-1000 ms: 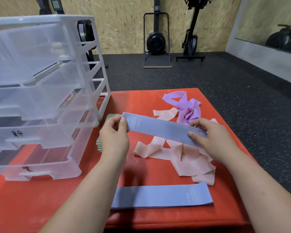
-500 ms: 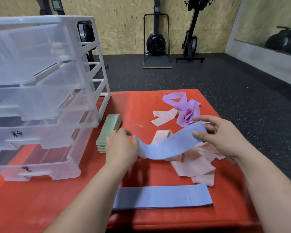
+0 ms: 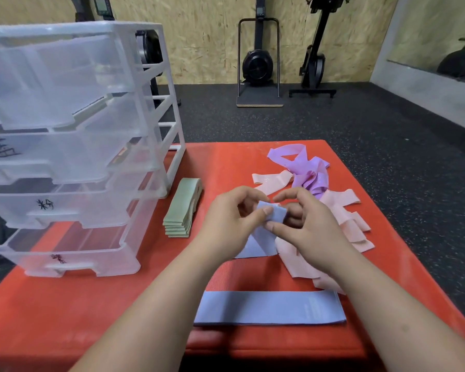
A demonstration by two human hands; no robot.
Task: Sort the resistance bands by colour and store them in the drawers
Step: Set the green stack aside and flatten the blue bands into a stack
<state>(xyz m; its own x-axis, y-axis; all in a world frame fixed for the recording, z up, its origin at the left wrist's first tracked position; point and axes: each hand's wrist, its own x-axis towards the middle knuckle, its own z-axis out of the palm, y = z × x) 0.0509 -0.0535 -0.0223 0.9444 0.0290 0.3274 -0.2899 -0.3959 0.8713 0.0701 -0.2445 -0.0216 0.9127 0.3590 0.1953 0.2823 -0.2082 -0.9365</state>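
I hold the blue band [image 3: 273, 215] doubled over above the middle of the red tabletop [image 3: 226, 162], its loose end hanging below my hands. My left hand [image 3: 230, 220] pinches the fold between thumb and fingers. My right hand [image 3: 309, 226] pinches it from the other side, so both are clamped on it. At 6 o'clock a second blue band [image 3: 269, 307] lies flat near the front edge. The pink bands [image 3: 344, 218] sprawl at 3 o'clock, and the purple bands [image 3: 306, 170] lie heaped at 1 o'clock. A neat stack of green bands [image 3: 184, 208] lies at 9 o'clock, just beside the clear drawer unit [image 3: 78, 146], whose drawers stand partly pulled out.
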